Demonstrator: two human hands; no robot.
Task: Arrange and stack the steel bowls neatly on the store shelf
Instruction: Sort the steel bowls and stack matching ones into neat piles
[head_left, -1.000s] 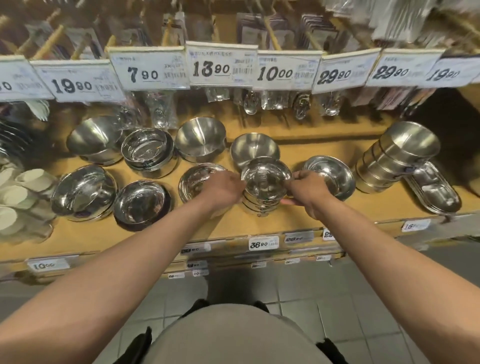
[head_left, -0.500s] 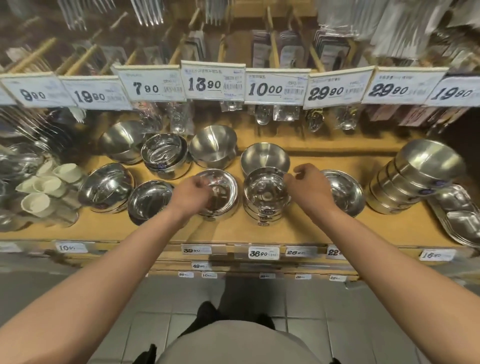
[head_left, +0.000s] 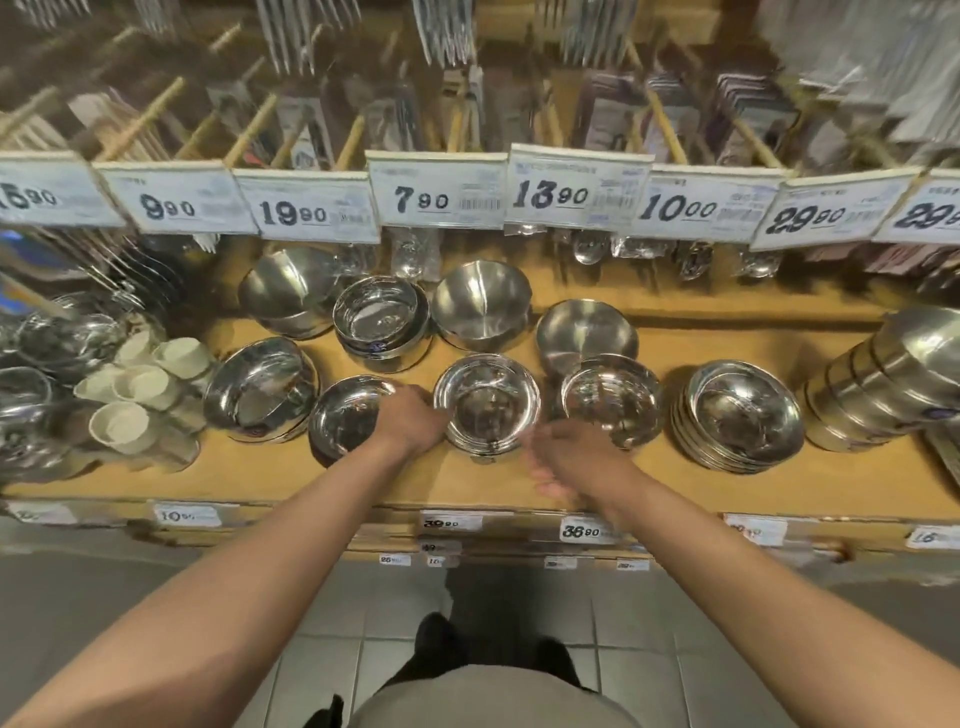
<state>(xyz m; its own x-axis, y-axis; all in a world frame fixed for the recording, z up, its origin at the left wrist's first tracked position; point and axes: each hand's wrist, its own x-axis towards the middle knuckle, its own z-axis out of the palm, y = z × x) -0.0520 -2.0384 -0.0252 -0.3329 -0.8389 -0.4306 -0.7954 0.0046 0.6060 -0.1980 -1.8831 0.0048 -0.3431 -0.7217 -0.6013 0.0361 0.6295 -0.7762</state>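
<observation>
Your hands have come off the small stack (head_left: 613, 402) you were steadying a second ago and shifted one place to the left. That stack now stands alone on the wooden shelf (head_left: 644, 478), just in front of the dull matte bowl (head_left: 587, 332); call it settled.

Left hand (head_left: 410, 421): sits between the front-left bowl (head_left: 348, 415) and the centre bowl (head_left: 485, 400), touching the centre bowl's left rim. Fingers curled in, but whether they actually pinch the rim is hidden by the back of the hand.

Right hand (head_left: 566, 462): motion-blurred, low at the front of the shelf beside the centre bowl. Cannot tell whether its fingers are wide or narrow; nothing seen in them.

Reading: the centre bowl is your next piece, probably to be squared or nested. Further right, the shallow stack (head_left: 737, 415) and the leaning tall stack (head_left: 883, 374) look untouched.
</observation>
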